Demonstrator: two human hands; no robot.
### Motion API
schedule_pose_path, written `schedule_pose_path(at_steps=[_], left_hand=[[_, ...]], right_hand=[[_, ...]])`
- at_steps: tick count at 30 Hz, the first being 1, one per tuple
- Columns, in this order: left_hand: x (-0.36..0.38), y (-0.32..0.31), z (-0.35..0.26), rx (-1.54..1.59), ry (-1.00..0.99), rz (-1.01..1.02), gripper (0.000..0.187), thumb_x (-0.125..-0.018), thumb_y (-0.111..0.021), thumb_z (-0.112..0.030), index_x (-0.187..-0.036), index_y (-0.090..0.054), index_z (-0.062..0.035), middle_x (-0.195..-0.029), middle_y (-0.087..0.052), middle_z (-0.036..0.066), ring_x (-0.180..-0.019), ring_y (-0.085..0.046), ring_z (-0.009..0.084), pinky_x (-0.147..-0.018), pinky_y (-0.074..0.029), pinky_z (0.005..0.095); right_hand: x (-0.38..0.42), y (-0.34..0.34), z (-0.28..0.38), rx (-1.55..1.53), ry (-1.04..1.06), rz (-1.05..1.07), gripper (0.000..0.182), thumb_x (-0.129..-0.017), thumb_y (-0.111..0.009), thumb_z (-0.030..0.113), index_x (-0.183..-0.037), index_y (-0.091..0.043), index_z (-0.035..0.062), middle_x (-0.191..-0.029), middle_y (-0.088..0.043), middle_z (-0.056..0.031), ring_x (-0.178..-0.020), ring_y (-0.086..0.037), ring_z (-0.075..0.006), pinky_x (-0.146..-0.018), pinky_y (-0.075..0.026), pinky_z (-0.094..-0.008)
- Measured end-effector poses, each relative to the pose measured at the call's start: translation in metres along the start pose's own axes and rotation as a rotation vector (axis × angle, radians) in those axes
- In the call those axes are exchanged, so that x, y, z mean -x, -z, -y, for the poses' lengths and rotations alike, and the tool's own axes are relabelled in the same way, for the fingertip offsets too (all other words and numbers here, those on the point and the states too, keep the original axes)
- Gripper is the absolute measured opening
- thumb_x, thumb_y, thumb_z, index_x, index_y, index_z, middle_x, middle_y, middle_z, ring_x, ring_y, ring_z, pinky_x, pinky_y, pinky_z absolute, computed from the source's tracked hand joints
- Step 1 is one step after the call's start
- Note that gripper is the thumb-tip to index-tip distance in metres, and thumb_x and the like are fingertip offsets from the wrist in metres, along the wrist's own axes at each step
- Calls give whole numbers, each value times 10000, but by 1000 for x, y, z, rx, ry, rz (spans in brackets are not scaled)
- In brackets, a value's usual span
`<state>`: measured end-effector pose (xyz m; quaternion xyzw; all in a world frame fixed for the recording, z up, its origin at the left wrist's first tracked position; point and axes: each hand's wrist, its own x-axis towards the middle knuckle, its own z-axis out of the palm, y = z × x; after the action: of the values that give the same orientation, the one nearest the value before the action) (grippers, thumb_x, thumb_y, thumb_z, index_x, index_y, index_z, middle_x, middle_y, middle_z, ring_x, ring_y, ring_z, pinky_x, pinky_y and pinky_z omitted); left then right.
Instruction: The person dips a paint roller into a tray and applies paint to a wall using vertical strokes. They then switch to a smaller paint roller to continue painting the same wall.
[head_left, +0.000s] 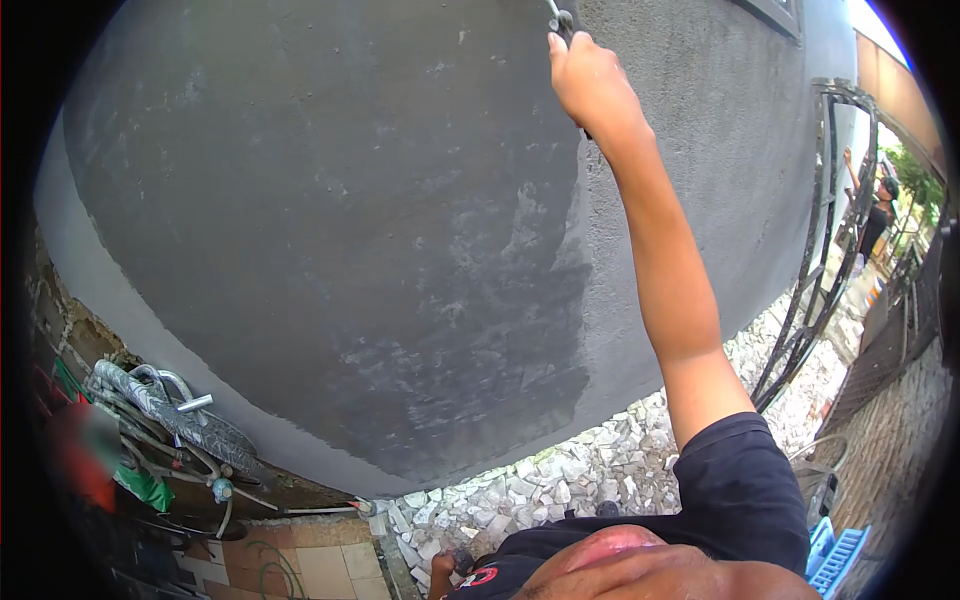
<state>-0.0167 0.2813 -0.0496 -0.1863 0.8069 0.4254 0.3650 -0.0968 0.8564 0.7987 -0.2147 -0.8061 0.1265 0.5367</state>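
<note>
My right hand (596, 85) is raised at the top of the view, closed around the dark handle of what looks like a paint roller (563, 24). A thin metal rod runs up from the grip, and the tool's head lies outside the frame. Behind it stands a wall (690, 190) with a broad dark-grey coated area (330, 230) on the left and lighter, rough grey on the right. Lower down, my left hand (442, 566) is small and partly hidden beside my dark shirt. Its fingers look curled by a dark object that I cannot make out.
Broken white stones (540, 480) cover the ground along the wall's foot. A bicycle (180, 410) leans at the lower left near tiled paving (330, 550). On the right are a black metal frame (825, 230), a blue plastic item (838, 560) and another person (880, 220) farther off.
</note>
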Motion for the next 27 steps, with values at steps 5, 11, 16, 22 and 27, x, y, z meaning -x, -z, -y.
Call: schedule_pose_path(at_steps=[5,11,16,22,27], left_hand=[[-12,-7,-21,39,-30,4,422,-1042,-581,-388,-907,-600,12,-696,-691,125,-473,-599,209,-440,-472,360],[-20,-16,-45,32,-85,76,419,-1037,-606,-403,-915,-622,-2,-715,-707,128,-459,-590,199,-440,-467,348],[39,-1,-81,-209,-117,-21,419,-1052,-582,-391,-959,-642,14,-746,-708,124,-482,-592,193,-468,-491,342],[16,-5,-29,-180,-128,-47,438,-1054,-557,-388,-955,-644,29,-772,-704,115,-512,-602,198,-477,-503,360],[1,-10,-29,-71,6,81,487,-1046,-555,-383,-1143,-565,94,-829,-751,138,-504,-607,203,-486,-513,351]], right_hand=[[48,-17,-15,27,-26,25,427,-1081,-458,361,-1026,-557,-50,-947,-687,-348,-939,-684,-516,-826,-552,-576],[57,-23,-19,28,-57,78,404,-1082,-461,348,-1026,-540,-45,-927,-692,-335,-929,-689,-510,-810,-565,-564],[23,-1,-3,-1,2,54,400,-1082,-459,344,-1039,-538,-46,-932,-690,-347,-941,-688,-517,-808,-569,-559],[67,-28,-18,-28,-60,71,439,-1081,-460,376,-1058,-547,-53,-904,-671,-368,-906,-673,-540,-813,-534,-610],[11,-3,3,-109,-36,77,465,-1090,-437,373,-1063,-558,-76,-902,-671,-370,-916,-675,-532,-826,-541,-581]])
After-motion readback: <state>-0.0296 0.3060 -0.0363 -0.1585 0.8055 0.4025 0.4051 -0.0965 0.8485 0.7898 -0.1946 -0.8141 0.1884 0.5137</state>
